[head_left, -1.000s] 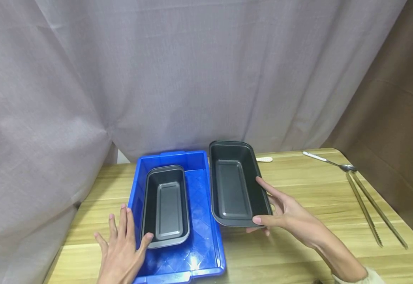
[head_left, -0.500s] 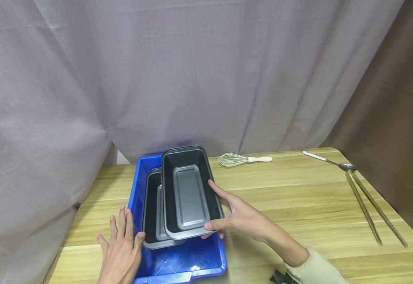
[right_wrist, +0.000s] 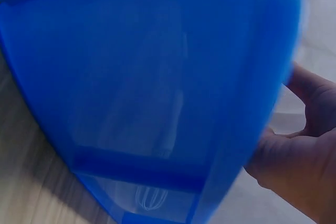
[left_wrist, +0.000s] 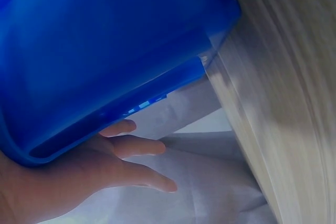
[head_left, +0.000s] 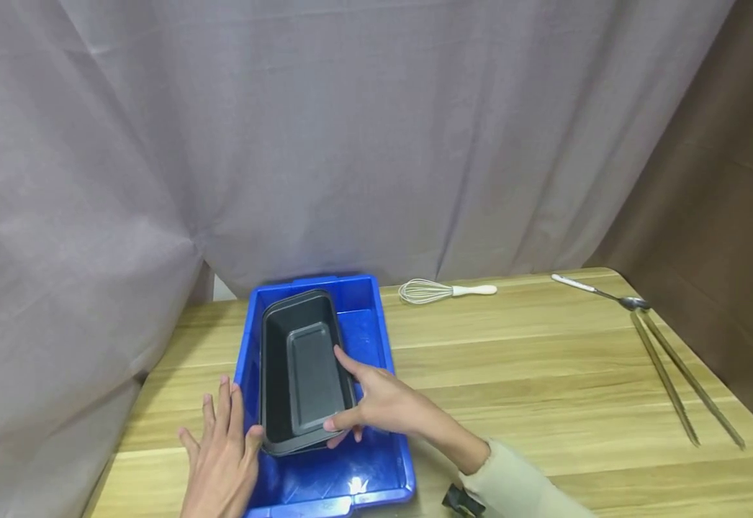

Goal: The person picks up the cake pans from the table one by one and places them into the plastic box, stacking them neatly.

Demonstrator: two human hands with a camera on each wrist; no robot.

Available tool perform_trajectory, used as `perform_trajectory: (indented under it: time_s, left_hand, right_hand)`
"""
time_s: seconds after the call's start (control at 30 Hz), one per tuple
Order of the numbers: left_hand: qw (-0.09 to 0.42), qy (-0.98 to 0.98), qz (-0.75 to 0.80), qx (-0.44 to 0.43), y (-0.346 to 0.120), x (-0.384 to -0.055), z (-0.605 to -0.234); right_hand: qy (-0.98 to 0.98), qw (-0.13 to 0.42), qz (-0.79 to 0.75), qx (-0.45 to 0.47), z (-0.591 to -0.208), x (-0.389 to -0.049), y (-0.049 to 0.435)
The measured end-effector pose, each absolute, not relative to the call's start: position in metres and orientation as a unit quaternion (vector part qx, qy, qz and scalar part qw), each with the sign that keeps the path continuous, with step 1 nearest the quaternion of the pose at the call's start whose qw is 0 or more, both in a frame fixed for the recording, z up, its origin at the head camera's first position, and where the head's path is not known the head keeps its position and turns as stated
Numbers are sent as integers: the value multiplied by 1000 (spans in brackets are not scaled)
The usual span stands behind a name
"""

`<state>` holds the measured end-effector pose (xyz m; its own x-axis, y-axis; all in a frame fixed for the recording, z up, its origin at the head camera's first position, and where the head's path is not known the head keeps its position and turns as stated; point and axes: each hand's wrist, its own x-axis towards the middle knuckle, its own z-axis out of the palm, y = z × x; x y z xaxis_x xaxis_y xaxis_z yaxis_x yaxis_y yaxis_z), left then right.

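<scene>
A dark loaf pan [head_left: 314, 374] overlaps a second loaf pan in the blue bin [head_left: 376, 460]; the second pan is almost wholly hidden beneath it. My right hand [head_left: 386, 403] grips the upper pan at its near right corner, thumb on the rim and other fingers below. Along the bin's left side lies my left hand [head_left: 221, 446], fingers straight and thumb over the rim. In the left wrist view this hand [left_wrist: 100, 169] is against the bin's outer wall [left_wrist: 105, 35]. The bin wall [right_wrist: 136, 66] hides the pan from the right wrist view, with the right hand [right_wrist: 304, 145] beyond it.
A small whisk [head_left: 444, 291] with a pale handle lies behind the bin's right side on the wooden table [head_left: 532, 388]. Farther right are a spoon [head_left: 603, 293] and long metal tongs [head_left: 687, 381]. A grey curtain [head_left: 376, 144] hangs behind.
My right hand has carried the loaf pan leftward from beside the bin to over the other pan and lowered it. The whisk has come into full view. My left hand has barely moved.
</scene>
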<state>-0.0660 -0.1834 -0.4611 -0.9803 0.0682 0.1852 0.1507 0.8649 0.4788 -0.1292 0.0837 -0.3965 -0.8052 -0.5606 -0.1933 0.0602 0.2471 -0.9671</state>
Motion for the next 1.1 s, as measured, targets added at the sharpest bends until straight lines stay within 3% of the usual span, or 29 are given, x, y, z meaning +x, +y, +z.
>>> perform_trajectory:
  time_s: [0.7, 1.1]
  left_hand:
    - [104, -961, -251, -52, -188, -64, -472]
    - [76, -971, -225, -34, -178, -68, -455]
  right_hand:
    - [856, 194, -455, -152, -400, -121, 50]
    - [905, 165, -359, -157, -403, -114, 50]
